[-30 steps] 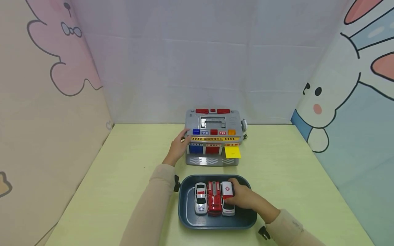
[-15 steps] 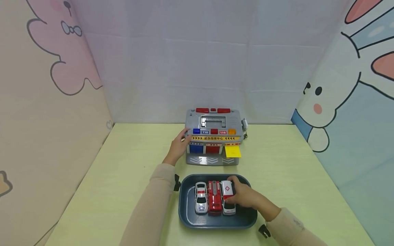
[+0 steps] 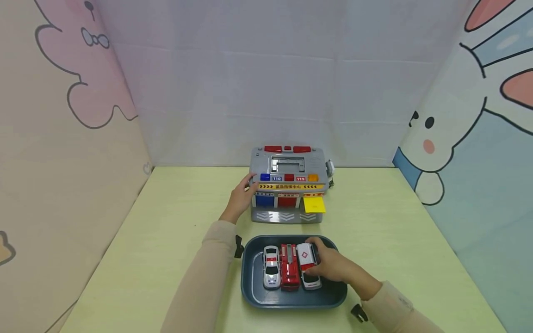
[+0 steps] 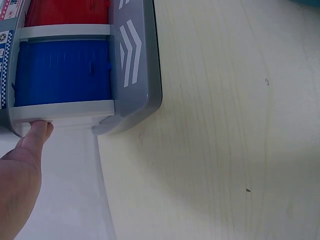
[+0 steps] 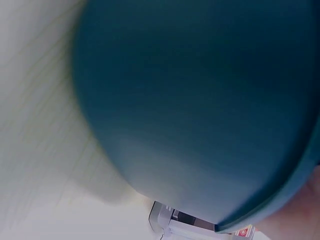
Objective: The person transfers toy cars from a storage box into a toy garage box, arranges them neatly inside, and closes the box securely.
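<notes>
My right hand (image 3: pixel 333 264) grips a white-and-red toy ambulance (image 3: pixel 306 254) at the right of a dark blue tray (image 3: pixel 294 305), thumb on one side and fingers on the other. The ambulance sits slightly askew beside a red toy fire truck (image 3: pixel 289 268) and a white toy police car (image 3: pixel 272 273). Farther back, the fingers of my left hand (image 3: pixel 239 199) touch the left side of a grey toy emergency station (image 3: pixel 287 217). Its blue door (image 4: pixel 62 72) and red door (image 4: pixel 67 12) are down; the yellow door (image 3: pixel 314 205) sticks out, raised. In the right wrist view the tray wall (image 5: pixel 190 110) hides the cars.
The pale yellow table (image 3: pixel 175 231) carries the tray in front of the station. A white cloth wall (image 3: pixel 200 101) rises right behind the station. Printed panels stand on both sides, with a rabbit drawing (image 3: pixel 445 143) on the right. Black strap buckles (image 3: pixel 359 313) hang at the wrists.
The ambulance has turned a little in my right hand, its front shifting right and its rear left, away from parallel with the fire truck. My left hand stays at the station.
</notes>
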Action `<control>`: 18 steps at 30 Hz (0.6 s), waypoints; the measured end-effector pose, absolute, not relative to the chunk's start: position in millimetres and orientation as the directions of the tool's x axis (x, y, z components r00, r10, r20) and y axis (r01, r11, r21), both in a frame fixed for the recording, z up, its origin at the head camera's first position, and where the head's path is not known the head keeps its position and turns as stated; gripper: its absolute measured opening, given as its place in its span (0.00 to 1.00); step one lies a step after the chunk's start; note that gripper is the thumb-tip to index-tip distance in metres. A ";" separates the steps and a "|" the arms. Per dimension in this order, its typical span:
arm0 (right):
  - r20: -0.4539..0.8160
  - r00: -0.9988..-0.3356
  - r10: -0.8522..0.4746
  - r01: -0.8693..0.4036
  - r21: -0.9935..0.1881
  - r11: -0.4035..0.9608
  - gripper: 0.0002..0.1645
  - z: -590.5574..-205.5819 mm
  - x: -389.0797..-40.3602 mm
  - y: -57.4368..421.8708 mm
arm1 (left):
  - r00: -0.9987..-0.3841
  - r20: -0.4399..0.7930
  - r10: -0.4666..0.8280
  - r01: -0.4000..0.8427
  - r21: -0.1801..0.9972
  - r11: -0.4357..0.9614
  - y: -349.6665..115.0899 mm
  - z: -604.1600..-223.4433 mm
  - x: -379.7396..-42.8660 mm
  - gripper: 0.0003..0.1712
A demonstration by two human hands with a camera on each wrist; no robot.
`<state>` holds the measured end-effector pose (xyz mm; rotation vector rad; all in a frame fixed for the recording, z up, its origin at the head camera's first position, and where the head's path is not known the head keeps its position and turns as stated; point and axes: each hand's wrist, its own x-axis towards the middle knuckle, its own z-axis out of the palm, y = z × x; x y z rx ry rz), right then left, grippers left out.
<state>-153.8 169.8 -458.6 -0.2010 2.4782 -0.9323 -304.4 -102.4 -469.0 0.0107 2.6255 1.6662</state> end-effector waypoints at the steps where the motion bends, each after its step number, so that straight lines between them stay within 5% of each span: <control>1: -0.384 -0.874 -0.299 0.031 -0.657 0.753 0.48 -457.8 -153.3 170.0 | -0.999 -0.023 0.023 -0.012 0.905 0.425 -102.5 -468.6 -304.2 0.28; 18: -0.384 -0.865 -0.324 0.074 -0.735 0.674 0.50 -442.3 -151.4 184.5 | -0.999 -0.043 0.014 -0.033 0.906 0.422 -101.7 -468.3 -304.2 0.28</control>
